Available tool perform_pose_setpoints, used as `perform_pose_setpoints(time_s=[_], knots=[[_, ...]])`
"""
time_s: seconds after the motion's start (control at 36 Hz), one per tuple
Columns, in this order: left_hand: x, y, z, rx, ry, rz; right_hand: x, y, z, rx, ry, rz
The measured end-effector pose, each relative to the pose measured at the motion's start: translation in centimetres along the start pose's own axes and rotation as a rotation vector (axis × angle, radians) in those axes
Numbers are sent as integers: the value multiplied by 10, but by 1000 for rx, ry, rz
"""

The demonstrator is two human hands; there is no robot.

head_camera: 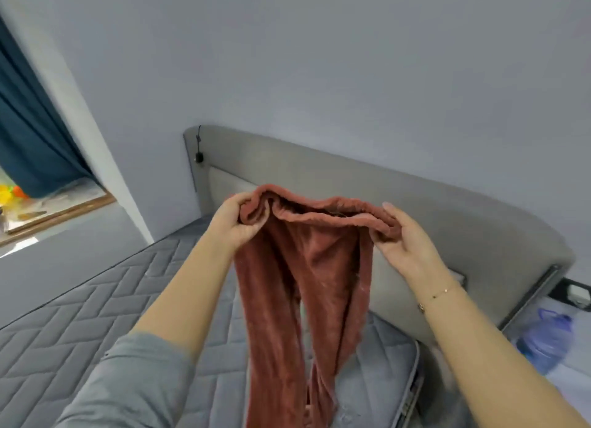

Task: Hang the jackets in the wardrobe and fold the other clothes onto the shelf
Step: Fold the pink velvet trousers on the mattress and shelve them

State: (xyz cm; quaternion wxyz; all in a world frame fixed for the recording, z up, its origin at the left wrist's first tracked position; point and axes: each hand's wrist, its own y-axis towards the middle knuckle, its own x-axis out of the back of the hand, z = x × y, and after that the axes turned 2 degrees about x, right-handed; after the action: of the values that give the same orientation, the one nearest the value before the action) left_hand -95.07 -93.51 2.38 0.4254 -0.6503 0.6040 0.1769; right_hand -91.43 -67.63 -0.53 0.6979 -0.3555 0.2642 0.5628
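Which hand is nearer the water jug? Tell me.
Right. The right hand grips the trousers' waistband on the jug's side, up and left of it; the left hand holds the far end, farther left.

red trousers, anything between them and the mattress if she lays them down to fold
Nothing visible. Both hands, left and right, hold the red trousers by the waistband, legs hanging over bare mattress.

You held rust-red velvety trousers [300, 287] over a grey mattress [80, 325] quilted in a herringbone pattern. Your sleeve [128, 383] was grey, the headboard [383, 203] grey-beige, the wall [319, 59] pale grey. You had a dark blue curtain [28, 133] and a translucent blue bottle [543, 341] nearby.
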Motion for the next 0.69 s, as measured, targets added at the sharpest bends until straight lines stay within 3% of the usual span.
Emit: perform_pose_setpoints(time_s=[0.17,0.33,0.5,0.69], knots=[[-47,4,-29,-33,2,144,-31,0,35,192,-2,79],[-10,-17,-40,-24,137,149,-35,-49,8,253,-149,76],[98,-62,-37,65,312,53,-4,-118,-87,241,-404,-113],[310,-117,-11,254,291,-227,60,-191,-264,-4,-670,-273]])
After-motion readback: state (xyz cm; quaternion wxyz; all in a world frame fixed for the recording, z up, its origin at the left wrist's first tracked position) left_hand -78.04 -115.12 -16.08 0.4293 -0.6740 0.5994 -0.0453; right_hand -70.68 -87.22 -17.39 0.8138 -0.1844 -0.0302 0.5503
